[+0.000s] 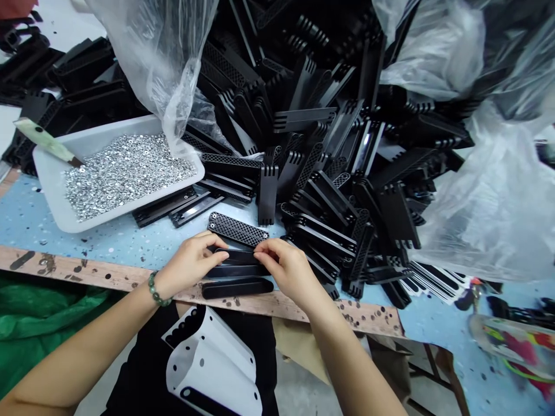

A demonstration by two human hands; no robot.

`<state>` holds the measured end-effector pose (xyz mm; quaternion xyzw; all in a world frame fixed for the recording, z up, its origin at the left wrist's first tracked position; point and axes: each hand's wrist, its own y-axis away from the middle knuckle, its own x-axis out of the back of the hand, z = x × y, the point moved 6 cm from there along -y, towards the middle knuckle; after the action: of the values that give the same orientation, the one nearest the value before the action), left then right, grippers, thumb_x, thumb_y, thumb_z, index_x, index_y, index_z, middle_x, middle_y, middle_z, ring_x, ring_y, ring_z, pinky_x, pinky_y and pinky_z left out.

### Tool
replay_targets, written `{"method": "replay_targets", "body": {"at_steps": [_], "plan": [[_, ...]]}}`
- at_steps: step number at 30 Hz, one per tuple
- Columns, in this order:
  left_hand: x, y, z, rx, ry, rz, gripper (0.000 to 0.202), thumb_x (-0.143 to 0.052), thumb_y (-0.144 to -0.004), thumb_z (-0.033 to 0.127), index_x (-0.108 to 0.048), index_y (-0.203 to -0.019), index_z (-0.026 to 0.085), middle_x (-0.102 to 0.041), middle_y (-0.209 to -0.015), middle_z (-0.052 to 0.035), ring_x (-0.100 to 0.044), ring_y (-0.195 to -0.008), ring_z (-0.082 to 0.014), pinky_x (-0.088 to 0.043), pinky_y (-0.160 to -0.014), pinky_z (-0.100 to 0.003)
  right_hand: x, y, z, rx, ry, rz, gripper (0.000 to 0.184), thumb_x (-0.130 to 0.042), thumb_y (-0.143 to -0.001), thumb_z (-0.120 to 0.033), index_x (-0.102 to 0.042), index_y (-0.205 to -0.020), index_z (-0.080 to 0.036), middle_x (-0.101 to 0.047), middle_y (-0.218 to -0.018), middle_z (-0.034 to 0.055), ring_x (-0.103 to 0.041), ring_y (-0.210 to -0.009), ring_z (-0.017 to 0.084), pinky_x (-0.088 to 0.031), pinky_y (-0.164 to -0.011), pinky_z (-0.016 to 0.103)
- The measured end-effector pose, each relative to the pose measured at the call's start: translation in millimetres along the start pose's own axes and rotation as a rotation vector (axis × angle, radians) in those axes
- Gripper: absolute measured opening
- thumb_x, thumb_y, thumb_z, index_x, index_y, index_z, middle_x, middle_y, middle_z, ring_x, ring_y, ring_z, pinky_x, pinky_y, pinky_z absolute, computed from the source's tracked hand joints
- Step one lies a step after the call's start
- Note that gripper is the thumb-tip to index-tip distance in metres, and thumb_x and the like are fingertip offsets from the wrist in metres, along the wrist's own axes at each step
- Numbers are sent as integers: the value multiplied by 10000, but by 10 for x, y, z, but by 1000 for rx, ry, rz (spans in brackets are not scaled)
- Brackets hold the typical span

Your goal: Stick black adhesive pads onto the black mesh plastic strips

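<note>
Just right of the white plastic tray [56, 193], a black plastic strip [238, 257], raised slightly off the speckled blue tabletop [99, 231] and pinched from both ends. Left hand [191, 266]: fingertips pressed together on the strip's left end, a green beaded bracelet [156, 289] around the wrist. Right hand [288, 268]: thumb and fingers closed on the right end.

Also right of the tray, close around the hands: a perforated black plate [237, 229] just beyond the strip, and two more black strips [236, 288] nearer the table's wooden edge [87, 270].

Inside the tray, a layer of small silver metal rings [125, 173]. Over the tray's far rim, a clear plastic bag [158, 58]. Behind and right of the tray, a large heap of black plastic parts [321, 133].
</note>
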<state>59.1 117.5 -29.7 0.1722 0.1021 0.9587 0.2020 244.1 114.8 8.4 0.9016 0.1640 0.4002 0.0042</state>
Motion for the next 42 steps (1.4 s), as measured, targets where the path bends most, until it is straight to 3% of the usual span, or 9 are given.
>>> {"method": "replay_targets", "body": {"at_steps": [11,16,19,23,27,30,34,39,42], "plan": [[-4,28,13,-21,19,-4,167,-587,-862,326,-658,-917,185,-592,-952,-37,-658,-763,-159,-544,-688,-271,-14,-14,-50,14,125,30,115,-540,-892,-158,-609,-814,-205,-623,-800,14,-591,-745,152,-457,-702,273],[-5,18,-11,40,23,26,173,-604,-845,339,-649,-900,182,-594,-918,-29,-653,-675,-144,-534,-625,-260,68,57,-49,-53,310,118,82,-612,-875,-265,-594,-897,-188,-596,-841,48,-583,-730,184,-475,-656,302],[-10,13,-22,52,3,28,181,-606,-841,352,-644,-889,182,-606,-896,-24,-647,-648,-142,-520,-602,-257,98,205,-143,2,507,272,283,-631,-862,-357,-613,-1088,-186,-600,-1040,134,-591,-909,262,-504,-756,398],[-5,12,1,30,-5,27,177,-601,-846,351,-643,-890,185,-642,-888,-23,-663,-679,-149,-507,-620,-252,-123,439,-213,214,574,226,413,-612,-872,-387,-561,-1267,-278,-468,-1400,136,-391,-1299,361,-360,-1016,605],[2,17,28,36,-14,29,186,-605,-842,356,-643,-893,182,-664,-846,-21,-651,-639,-144,-479,-588,-245,-12,718,-37,42,540,406,413,-528,-920,-320,-508,-1317,-206,-369,-1474,190,-258,-1386,409,-310,-1009,689],[17,34,43,26,-79,51,200,-606,-838,366,-653,-901,182,-654,-800,-14,-597,-569,-129,-454,-555,-249,116,938,-30,53,313,521,400,-486,-930,-258,-476,-1324,-185,-476,-1360,198,-432,-1289,331,-402,-1002,587],[32,67,62,-59,-158,84,198,-593,-849,365,-668,-912,193,-642,-861,-22,-604,-637,-138,-475,-605,-256,64,933,120,-54,-20,495,279,-461,-936,-262,-578,-1185,-213,-639,-1107,121,-625,-1016,234,-531,-869,427],[-16,27,57,-97,-176,97,203,-581,-858,366,-672,-917,194,-644,-884,-29,-608,-674,-146,-485,-618,-250,-142,515,483,-277,-317,385,314,-530,-887,-360,-618,-1123,-172,-662,-1021,98,-656,-699,161,-566,-676,330],[26,97,92,-100,-167,102,244,-565,-871,384,-672,-969,187,-643,-973,-52,-613,-705,-150,-509,-670,-267,2,538,370,-239,-207,481,306,-549,-871,-351,-625,-1103,-167,-613,-1096,121,-612,-654,139,-559,-676,342]]}}
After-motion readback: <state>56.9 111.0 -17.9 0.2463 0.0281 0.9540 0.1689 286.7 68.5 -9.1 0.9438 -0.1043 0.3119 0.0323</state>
